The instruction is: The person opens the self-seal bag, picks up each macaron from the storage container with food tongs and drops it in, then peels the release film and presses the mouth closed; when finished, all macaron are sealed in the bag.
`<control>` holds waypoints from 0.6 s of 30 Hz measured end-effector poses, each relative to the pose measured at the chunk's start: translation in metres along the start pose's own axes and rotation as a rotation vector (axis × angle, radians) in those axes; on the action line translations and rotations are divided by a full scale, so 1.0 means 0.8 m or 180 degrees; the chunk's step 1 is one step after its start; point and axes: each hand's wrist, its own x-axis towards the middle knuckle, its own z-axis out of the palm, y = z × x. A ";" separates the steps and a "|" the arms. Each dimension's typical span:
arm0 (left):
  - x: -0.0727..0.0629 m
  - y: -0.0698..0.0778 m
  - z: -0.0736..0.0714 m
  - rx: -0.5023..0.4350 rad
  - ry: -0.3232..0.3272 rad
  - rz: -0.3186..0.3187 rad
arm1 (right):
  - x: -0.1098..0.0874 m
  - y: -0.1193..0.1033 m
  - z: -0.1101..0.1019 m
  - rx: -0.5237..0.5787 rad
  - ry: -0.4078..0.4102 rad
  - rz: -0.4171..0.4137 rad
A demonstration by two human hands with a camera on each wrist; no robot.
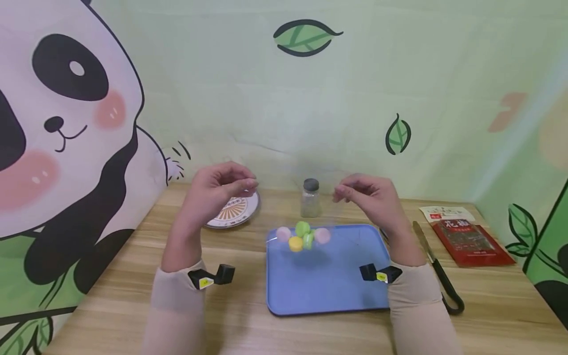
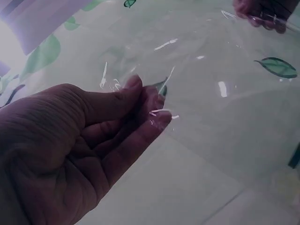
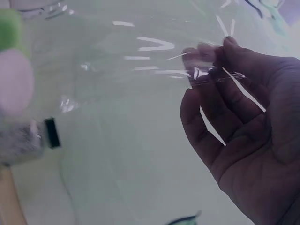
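A sheet or bag of clear plastic [image 2: 201, 108] is stretched between the two hands, faint in the head view and marked by glints in the wrist views. My left hand [image 1: 222, 190] pinches its left edge between thumb and fingers. Opposite, at about the same height, my right hand [image 1: 370, 197] pinches the right edge. Several macaron-like rounds in pink [image 1: 322, 235], green [image 1: 303, 228] and yellow [image 1: 296, 243] show low between the hands, over the back of a blue tray [image 1: 328, 291]. Whether they lie inside the plastic or behind it, I cannot tell.
A clear jar with a dark cap [image 1: 310, 197] stands behind the tray. Beyond the left hand lies a patterned plate [image 1: 237, 212], partly covered by that hand. On the right are a black-handled knife [image 1: 443, 278] and a red food packet [image 1: 472, 241]. A printed cloth hangs behind.
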 end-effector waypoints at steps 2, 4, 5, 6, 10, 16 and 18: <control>0.004 -0.011 0.005 -0.0109 -0.0219 -0.0133 | -0.005 -0.007 -0.014 -0.0206 -0.0025 0.0021; 0.008 -0.024 0.011 -0.0197 -0.0424 -0.0247 | -0.009 -0.009 -0.026 -0.0375 -0.0153 0.0138; 0.009 -0.031 0.014 -0.0217 -0.0514 -0.0292 | -0.011 -0.009 -0.032 -0.0440 -0.0250 0.0253; 0.011 -0.038 0.017 -0.0233 -0.0588 -0.0332 | -0.013 -0.007 -0.037 -0.0492 -0.0361 0.0391; 0.015 -0.058 0.028 -0.0237 -0.0757 -0.0472 | -0.018 0.002 -0.047 -0.0614 -0.0711 0.0818; 0.018 -0.064 0.042 -0.0228 -0.0858 -0.0466 | -0.018 0.014 -0.049 -0.0486 -0.0774 0.0869; 0.019 -0.064 0.047 -0.0295 -0.0898 -0.0460 | -0.017 0.017 -0.049 -0.0397 -0.0769 0.0851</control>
